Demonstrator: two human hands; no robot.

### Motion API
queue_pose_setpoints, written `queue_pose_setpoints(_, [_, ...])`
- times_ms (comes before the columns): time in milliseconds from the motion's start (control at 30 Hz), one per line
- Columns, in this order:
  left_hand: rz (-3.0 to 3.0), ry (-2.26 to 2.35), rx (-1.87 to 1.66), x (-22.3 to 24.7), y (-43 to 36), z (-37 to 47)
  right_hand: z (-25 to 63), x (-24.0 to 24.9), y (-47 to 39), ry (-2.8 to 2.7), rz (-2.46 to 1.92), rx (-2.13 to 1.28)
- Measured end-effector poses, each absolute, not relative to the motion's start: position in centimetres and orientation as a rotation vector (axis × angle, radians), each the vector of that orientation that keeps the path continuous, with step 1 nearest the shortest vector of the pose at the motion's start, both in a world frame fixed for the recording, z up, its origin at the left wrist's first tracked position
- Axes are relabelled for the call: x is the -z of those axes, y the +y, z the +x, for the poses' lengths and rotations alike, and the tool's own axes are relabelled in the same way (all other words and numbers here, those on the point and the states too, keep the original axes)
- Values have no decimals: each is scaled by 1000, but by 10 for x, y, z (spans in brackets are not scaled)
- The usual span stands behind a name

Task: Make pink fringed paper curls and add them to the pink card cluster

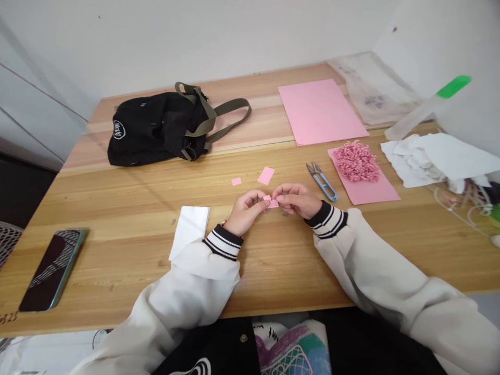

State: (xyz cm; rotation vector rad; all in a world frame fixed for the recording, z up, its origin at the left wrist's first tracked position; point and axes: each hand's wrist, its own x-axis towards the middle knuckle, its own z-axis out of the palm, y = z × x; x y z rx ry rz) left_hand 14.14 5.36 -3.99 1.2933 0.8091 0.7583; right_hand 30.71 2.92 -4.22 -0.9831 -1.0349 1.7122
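Between my two hands is a small piece of pink paper (272,203), held a little above the table. My left hand (247,211) pinches its left side with thumb and fingertips. On the right side, my right hand (296,200) has its thumb and fingers closed at the paper's edge. Just beyond the hands lie a small pink paper rectangle (236,182) and a larger one (266,175). Blue thread snips (325,183) rest right of my right hand, blades pointing away. A bundle of pink curled strips (357,162) sits on a pink sheet (373,192).
A black bag (156,127) with olive straps lies at the back left. Large pink sheets (322,112) are at the back right. A white folded cloth (190,229) and a phone (54,271) lie left. White scraps (417,159) and a green-capped tube (425,109) stand right.
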Motion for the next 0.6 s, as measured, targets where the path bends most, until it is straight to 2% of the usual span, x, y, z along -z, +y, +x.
queue_pose_setpoints(600, [1284,803,-765,40,54,141,308,45,30,-1101,-972,-1689])
